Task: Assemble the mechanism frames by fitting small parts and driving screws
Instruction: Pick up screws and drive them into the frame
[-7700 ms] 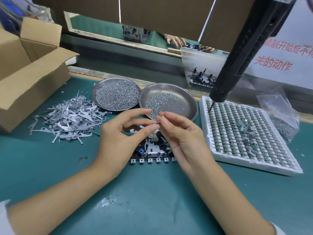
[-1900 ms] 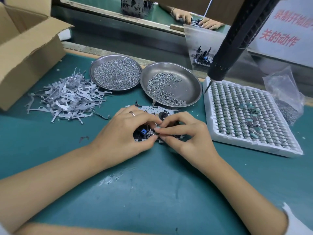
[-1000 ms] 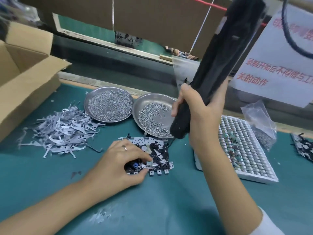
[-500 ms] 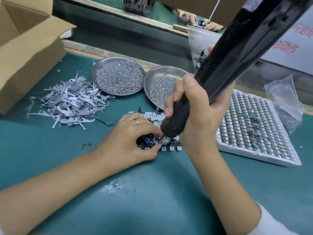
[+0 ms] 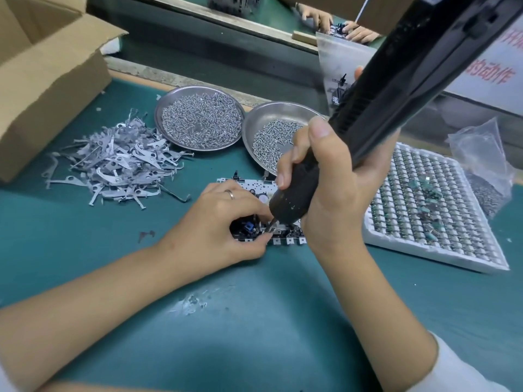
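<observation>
Right hand [image 5: 334, 176] wraps the electric screwdriver [image 5: 376, 108], bit at the frame [image 5: 254, 185]; left hand [image 5: 218, 222] pinches it steady (1 screw). Keep the bit square, press gently.

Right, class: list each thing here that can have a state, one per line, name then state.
cardboard box: open, flaps up.
left dish: covered with screws.
right dish: partly filled with screws.
white tray: most cells filled.
plastic bag: lying crumpled beside the tray.
mechanism frame: flat on the mat, steadied by the left hand.
screwdriver: tilted, in the right hand grip, bit down on the frame.
</observation>
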Action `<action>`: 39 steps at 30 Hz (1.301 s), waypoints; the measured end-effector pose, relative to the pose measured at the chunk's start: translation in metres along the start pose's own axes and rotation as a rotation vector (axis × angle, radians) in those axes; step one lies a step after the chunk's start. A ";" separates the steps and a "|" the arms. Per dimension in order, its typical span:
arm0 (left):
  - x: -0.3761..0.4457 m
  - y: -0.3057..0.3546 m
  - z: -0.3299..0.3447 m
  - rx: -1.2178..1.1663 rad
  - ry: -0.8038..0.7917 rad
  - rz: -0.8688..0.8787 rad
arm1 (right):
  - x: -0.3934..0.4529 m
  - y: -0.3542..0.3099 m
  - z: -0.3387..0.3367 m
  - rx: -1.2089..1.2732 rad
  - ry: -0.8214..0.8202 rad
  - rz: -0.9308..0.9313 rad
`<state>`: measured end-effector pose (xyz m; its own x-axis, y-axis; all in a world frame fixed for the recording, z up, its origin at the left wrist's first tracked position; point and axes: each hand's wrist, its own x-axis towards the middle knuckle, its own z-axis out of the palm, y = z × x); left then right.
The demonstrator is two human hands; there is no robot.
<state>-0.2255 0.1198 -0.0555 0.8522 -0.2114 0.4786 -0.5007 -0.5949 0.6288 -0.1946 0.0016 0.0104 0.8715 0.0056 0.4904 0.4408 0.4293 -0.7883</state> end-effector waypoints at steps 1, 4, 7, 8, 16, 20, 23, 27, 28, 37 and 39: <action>0.000 0.000 0.000 0.002 -0.001 0.000 | 0.000 0.000 0.000 0.000 0.002 -0.002; -0.001 0.000 0.000 0.001 0.001 -0.004 | 0.000 0.000 0.000 0.009 -0.001 -0.011; 0.000 0.000 0.000 -0.004 0.001 -0.001 | 0.000 0.001 0.000 0.013 -0.010 -0.015; 0.000 0.000 0.000 -0.007 0.000 -0.003 | 0.000 0.001 0.000 0.012 -0.012 -0.017; 0.000 0.000 0.000 -0.015 0.004 -0.015 | 0.000 0.001 0.000 0.013 -0.028 -0.025; -0.001 0.001 0.000 -0.012 0.005 -0.028 | -0.001 0.001 0.000 0.027 -0.028 -0.017; -0.001 0.002 0.000 -0.010 0.005 -0.032 | -0.002 0.002 0.001 0.028 -0.035 -0.023; 0.000 0.002 0.000 -0.011 0.003 -0.033 | -0.002 0.002 0.000 0.019 -0.041 -0.021; 0.000 0.002 -0.001 -0.011 0.002 -0.032 | -0.002 0.002 0.000 0.018 -0.037 -0.019; -0.002 0.001 -0.001 -0.016 -0.007 -0.043 | 0.006 -0.005 -0.010 0.014 -0.042 -0.104; -0.002 0.001 -0.002 -0.017 -0.016 -0.050 | 0.009 -0.004 -0.012 0.013 -0.022 -0.113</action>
<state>-0.2279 0.1205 -0.0545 0.8786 -0.1938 0.4365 -0.4596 -0.5915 0.6625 -0.1859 -0.0106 0.0138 0.8116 -0.0240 0.5837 0.5329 0.4397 -0.7229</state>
